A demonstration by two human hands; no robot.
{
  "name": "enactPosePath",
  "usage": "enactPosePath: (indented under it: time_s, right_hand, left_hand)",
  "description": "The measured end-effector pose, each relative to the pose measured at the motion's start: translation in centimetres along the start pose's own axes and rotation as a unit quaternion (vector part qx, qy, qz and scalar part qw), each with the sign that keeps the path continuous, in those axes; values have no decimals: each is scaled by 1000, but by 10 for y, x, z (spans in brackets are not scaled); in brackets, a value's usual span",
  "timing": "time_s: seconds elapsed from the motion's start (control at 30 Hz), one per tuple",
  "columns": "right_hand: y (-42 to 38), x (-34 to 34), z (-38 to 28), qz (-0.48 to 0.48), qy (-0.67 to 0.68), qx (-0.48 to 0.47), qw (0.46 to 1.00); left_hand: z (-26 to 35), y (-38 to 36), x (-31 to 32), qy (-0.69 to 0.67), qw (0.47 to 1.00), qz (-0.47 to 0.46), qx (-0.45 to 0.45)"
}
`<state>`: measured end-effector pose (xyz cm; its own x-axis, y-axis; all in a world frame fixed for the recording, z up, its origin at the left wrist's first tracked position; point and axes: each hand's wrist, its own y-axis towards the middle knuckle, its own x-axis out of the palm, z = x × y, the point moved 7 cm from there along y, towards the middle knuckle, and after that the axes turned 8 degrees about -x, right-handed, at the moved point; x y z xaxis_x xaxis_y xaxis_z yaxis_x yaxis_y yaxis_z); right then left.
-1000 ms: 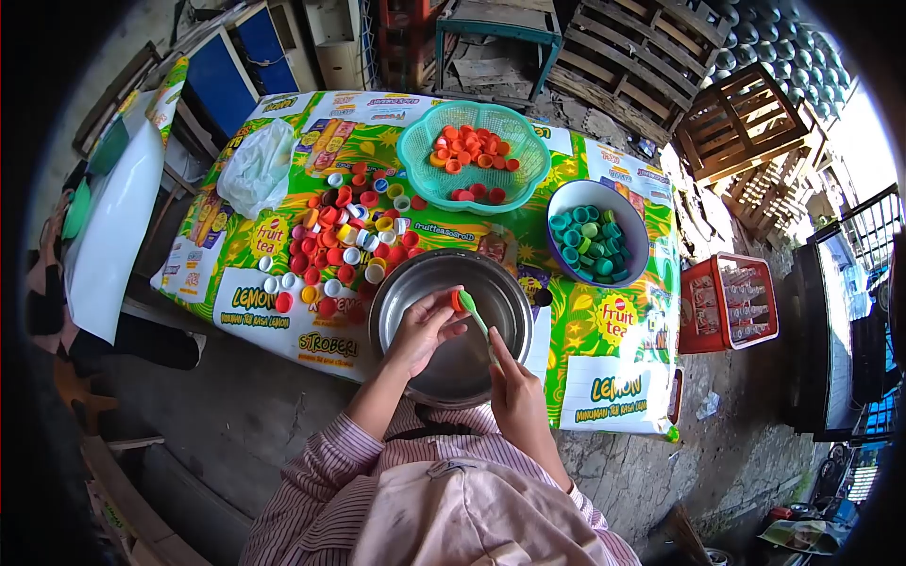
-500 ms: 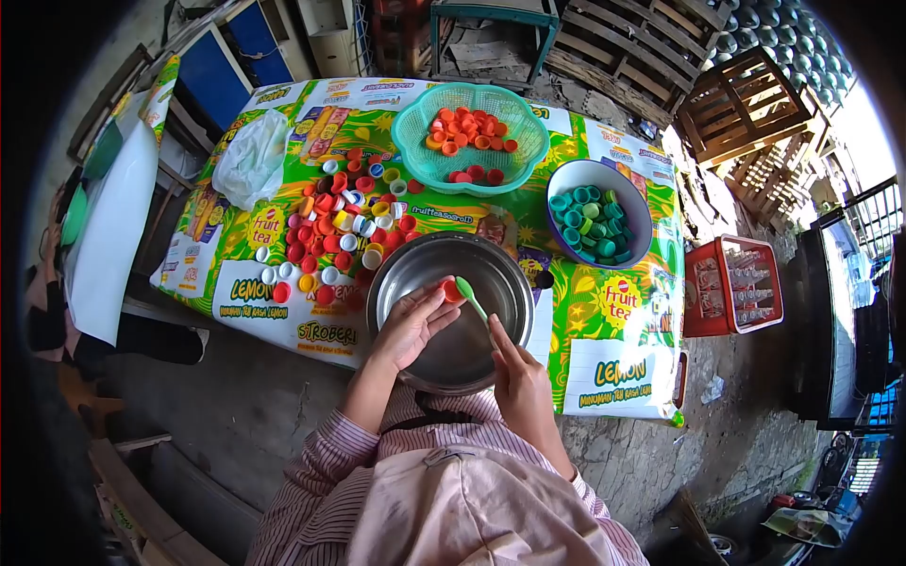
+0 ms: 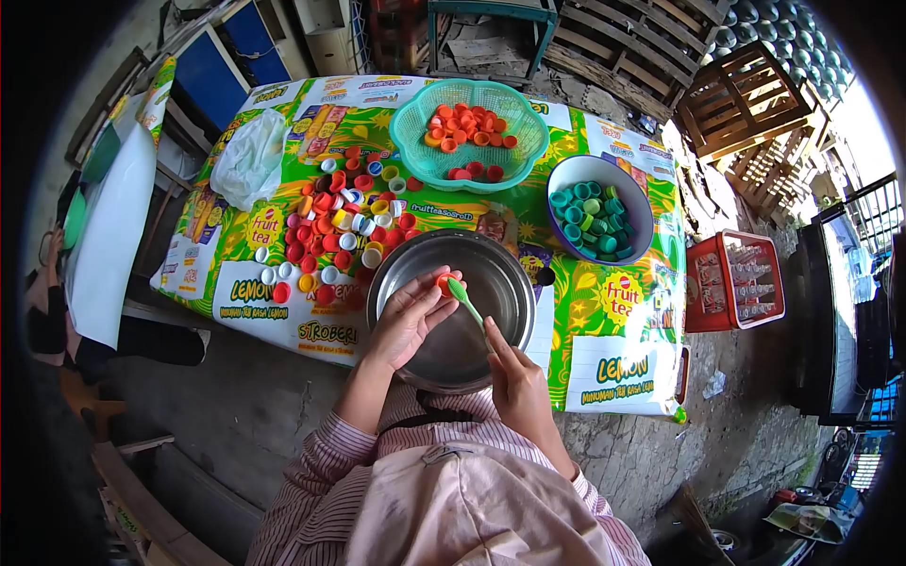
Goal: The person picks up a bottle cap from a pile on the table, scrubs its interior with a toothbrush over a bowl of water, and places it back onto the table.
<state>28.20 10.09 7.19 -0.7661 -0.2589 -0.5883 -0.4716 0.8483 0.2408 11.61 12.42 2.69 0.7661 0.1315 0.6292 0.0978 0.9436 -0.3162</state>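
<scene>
My left hand (image 3: 408, 325) pinches an orange-red bottle cap (image 3: 443, 282) over a steel bowl (image 3: 508, 283). In my right hand (image 3: 518, 379) is a slim green tool (image 3: 468, 301) with a wider rounded end, which meets the cap; its lower end is hidden by my fingers. Both hands are close together above the bowl, which stands at the table's near edge. Loose caps (image 3: 329, 242) in red, orange, white and yellow lie spread on the table to the left of the bowl.
Behind the bowl, a green plastic basket (image 3: 408, 156) holds orange and red caps. A white bowl (image 3: 563, 177) of green caps stands at right. A crumpled plastic bag (image 3: 250, 160) lies at left. Beyond the table sits a red crate (image 3: 710, 294). A person's arm (image 3: 47, 274) shows at far left.
The cap and the tool's rounded end have moved slightly left, and the tool slants more. Both hands stay over the bowl. A person's arm has come higher at far left.
</scene>
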Motion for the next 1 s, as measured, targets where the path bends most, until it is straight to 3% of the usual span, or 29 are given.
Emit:
enactPosePath:
  time_s: [0.13,0.27,0.37,0.73,0.8,1.0]
  right_hand:
    - [1,-11,-1,47,5,7,999]
    - [3,0,-7,-9,-8,-6,1000]
    - [5,-6,-3,42,-1,5,999]
    - [4,-12,0,44,-30,17,998]
    - [0,-2,-1,-13,-41,-1,999]
    - [-1,-8,6,23,-36,32,999]
  left_hand:
    - [-6,1,0,-30,999,-19,-32]
    - [-7,2,6,-59,997,-31,-41]
    - [-17,5,-3,-48,997,5,-67]
    - [-16,8,1,-71,996,18,-52]
    - [-12,6,6,-79,996,6,-48]
    - [-27,10,-8,-78,995,31,-59]
